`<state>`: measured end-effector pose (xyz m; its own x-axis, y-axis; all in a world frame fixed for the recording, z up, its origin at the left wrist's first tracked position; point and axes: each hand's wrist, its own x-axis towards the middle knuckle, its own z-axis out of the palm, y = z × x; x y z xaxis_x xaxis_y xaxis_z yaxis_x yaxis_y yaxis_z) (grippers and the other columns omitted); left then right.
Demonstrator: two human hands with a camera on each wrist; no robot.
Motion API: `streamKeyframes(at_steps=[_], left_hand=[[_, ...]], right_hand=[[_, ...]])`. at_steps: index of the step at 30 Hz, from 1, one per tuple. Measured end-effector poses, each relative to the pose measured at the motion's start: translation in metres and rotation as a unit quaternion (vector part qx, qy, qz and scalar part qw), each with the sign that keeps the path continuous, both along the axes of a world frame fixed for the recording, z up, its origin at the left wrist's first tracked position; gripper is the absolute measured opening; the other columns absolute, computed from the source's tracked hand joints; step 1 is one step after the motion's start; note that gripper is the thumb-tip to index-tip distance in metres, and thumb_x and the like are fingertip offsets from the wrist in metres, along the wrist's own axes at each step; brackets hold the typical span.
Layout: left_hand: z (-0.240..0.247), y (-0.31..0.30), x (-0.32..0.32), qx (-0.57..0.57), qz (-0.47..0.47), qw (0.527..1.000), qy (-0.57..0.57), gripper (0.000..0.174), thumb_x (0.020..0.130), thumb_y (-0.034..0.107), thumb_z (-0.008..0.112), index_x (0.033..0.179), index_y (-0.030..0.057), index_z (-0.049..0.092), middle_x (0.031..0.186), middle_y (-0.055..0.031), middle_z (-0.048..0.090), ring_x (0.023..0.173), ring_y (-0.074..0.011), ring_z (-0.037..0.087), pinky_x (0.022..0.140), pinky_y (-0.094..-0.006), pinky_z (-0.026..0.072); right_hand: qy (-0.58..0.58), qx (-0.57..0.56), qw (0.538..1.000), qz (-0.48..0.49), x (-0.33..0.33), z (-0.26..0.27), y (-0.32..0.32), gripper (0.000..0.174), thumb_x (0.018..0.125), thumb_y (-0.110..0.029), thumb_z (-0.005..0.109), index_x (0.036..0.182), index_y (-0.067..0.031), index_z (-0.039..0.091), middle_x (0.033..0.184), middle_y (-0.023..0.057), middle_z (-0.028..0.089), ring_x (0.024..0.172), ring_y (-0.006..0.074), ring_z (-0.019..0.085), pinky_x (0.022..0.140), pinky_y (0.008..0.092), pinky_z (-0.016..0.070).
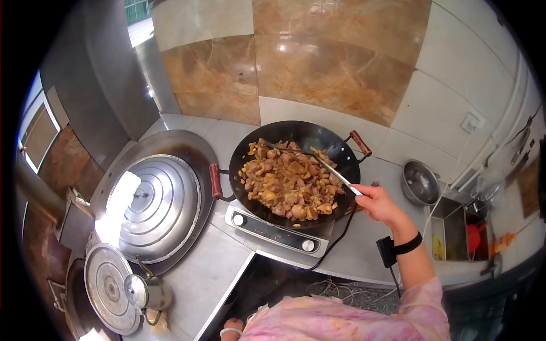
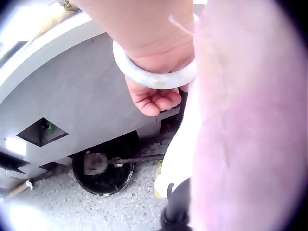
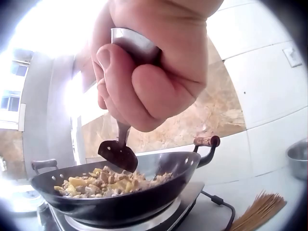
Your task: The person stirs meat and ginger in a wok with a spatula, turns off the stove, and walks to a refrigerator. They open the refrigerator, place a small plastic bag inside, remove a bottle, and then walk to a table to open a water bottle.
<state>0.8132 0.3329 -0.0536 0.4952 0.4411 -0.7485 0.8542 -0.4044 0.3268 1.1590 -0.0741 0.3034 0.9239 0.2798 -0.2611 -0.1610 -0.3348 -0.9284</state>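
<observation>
The right hand (image 1: 376, 202) grips the metal handle of a spatula (image 1: 335, 172), which reaches over the food in a black wok (image 1: 318, 129). In the right wrist view, fingers of the right hand (image 3: 149, 72) curl round the handle, and the dark spatula blade (image 3: 119, 155) is above chunks of meat and yellow pieces (image 3: 108, 183). The wok stands on an induction cooker (image 1: 273, 232). The left hand (image 2: 156, 98) hangs low beside the body, a pale bangle (image 2: 154, 79) at its wrist, fingers loosely curled and holding nothing visible.
Left of the wok, a large domed lid (image 1: 153, 210) covers a second big pan. A flat lid (image 1: 108, 290) and a small metal pot (image 1: 156, 292) stand nearer. At right are a steel bowl (image 1: 420, 182), a bamboo brush (image 3: 260, 211) and a sink (image 1: 452, 227). A black basin (image 2: 103, 185) sits on the floor.
</observation>
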Motion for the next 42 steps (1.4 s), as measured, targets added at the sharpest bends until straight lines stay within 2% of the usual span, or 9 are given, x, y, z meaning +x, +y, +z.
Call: streamKeyframes(at_steps=[2, 4, 7, 13, 19, 23, 32, 40, 42], left_hand=[[0.010, -0.002, 0.003, 0.015, 0.001, 1.000, -0.009, 0.035, 0.078, 0.028, 0.052, 0.097, 0.0026, 0.066, 0.103, -0.0199, 0.063, 0.101, -0.0341, 0.059, 0.090, -0.0368, 0.0447], [0.007, -0.001, 0.004, 0.013, 0.005, 1.000, -0.014, 0.035, 0.078, 0.028, 0.052, 0.097, 0.0025, 0.066, 0.103, -0.0199, 0.063, 0.101, -0.0341, 0.059, 0.089, -0.0368, 0.0447], [-0.005, 0.000, 0.002, 0.009, 0.012, 1.000, -0.017, 0.035, 0.078, 0.027, 0.052, 0.096, 0.0023, 0.067, 0.102, -0.0202, 0.063, 0.100, -0.0342, 0.059, 0.089, -0.0369, 0.0448], [-0.006, -0.005, 0.007, 0.012, 0.011, 1.000, -0.021, 0.035, 0.077, 0.027, 0.053, 0.097, 0.0021, 0.066, 0.100, -0.0208, 0.063, 0.099, -0.0340, 0.060, 0.088, -0.0370, 0.0455], [-0.002, -0.013, 0.003, 0.014, 0.043, 0.999, -0.022, 0.034, 0.077, 0.027, 0.054, 0.096, 0.0011, 0.066, 0.098, -0.0211, 0.064, 0.097, -0.0340, 0.061, 0.086, -0.0361, 0.0463], [0.026, -0.016, 0.004, 0.015, 0.045, 0.999, -0.001, 0.034, 0.077, 0.027, 0.055, 0.096, 0.0008, 0.066, 0.099, -0.0207, 0.064, 0.097, -0.0339, 0.061, 0.086, -0.0359, 0.0461], [-0.014, -0.014, -0.007, 0.012, 0.051, 0.998, -0.022, 0.034, 0.076, 0.027, 0.054, 0.095, 0.0016, 0.067, 0.099, -0.0206, 0.064, 0.097, -0.0340, 0.060, 0.087, -0.0366, 0.0458], [-0.004, -0.033, 0.002, 0.030, 0.047, 0.996, -0.065, 0.033, 0.075, 0.030, 0.054, 0.089, 0.0038, 0.068, 0.092, -0.0218, 0.064, 0.093, -0.0351, 0.061, 0.084, -0.0381, 0.0474], [-0.015, -0.033, -0.003, 0.031, 0.037, 0.997, -0.059, 0.033, 0.075, 0.031, 0.054, 0.088, 0.0041, 0.068, 0.092, -0.0218, 0.064, 0.093, -0.0352, 0.061, 0.084, -0.0379, 0.0474]], right_hand=[[-0.079, -0.041, 0.996, 0.010, 0.006, -0.004, -0.012, 0.038, 0.087, -0.013, 0.054, 0.125, -0.0101, 0.054, 0.064, -0.0003, 0.052, 0.052, 0.0071, 0.044, 0.047, 0.0231, 0.0388], [-0.227, -0.222, 0.947, 0.042, 0.013, -0.004, -0.018, 0.039, 0.083, -0.016, 0.054, 0.123, -0.0124, 0.055, 0.079, 0.0089, 0.063, 0.066, 0.0184, 0.059, 0.063, 0.0297, 0.0474], [-0.236, -0.393, 0.887, 0.060, 0.016, 0.005, 0.000, 0.039, 0.082, -0.020, 0.051, 0.121, -0.0169, 0.056, 0.093, 0.0148, 0.064, 0.084, 0.0299, 0.062, 0.074, 0.0376, 0.0486], [-0.205, -0.472, 0.853, 0.088, 0.014, 0.011, 0.030, 0.036, 0.083, -0.023, 0.049, 0.118, -0.0199, 0.057, 0.095, 0.0141, 0.064, 0.089, 0.0333, 0.060, 0.076, 0.0422, 0.0476], [-0.258, -0.378, 0.888, 0.044, 0.023, 0.012, 0.012, 0.035, 0.083, -0.021, 0.050, 0.117, -0.0199, 0.057, 0.095, 0.0144, 0.064, 0.089, 0.0334, 0.059, 0.076, 0.0427, 0.0476], [-0.235, -0.416, 0.878, 0.039, 0.040, -0.010, 0.022, 0.037, 0.084, -0.022, 0.051, 0.120, -0.0180, 0.055, 0.097, 0.0152, 0.063, 0.091, 0.0338, 0.059, 0.076, 0.0421, 0.0477], [-0.213, -0.342, 0.915, 0.026, 0.003, -0.008, -0.002, 0.037, 0.083, -0.024, 0.054, 0.120, -0.0215, 0.056, 0.094, 0.0134, 0.065, 0.088, 0.0335, 0.060, 0.074, 0.0420, 0.0477], [-0.196, -0.384, 0.899, 0.074, -0.005, -0.038, 0.012, 0.042, 0.082, -0.023, 0.057, 0.123, -0.0221, 0.053, 0.091, 0.0164, 0.064, 0.085, 0.0349, 0.060, 0.073, 0.0423, 0.0473], [-0.245, -0.289, 0.925, 0.027, -0.009, -0.055, -0.003, 0.044, 0.081, -0.023, 0.058, 0.125, -0.0210, 0.051, 0.087, 0.0167, 0.064, 0.080, 0.0347, 0.060, 0.071, 0.0419, 0.0471]])
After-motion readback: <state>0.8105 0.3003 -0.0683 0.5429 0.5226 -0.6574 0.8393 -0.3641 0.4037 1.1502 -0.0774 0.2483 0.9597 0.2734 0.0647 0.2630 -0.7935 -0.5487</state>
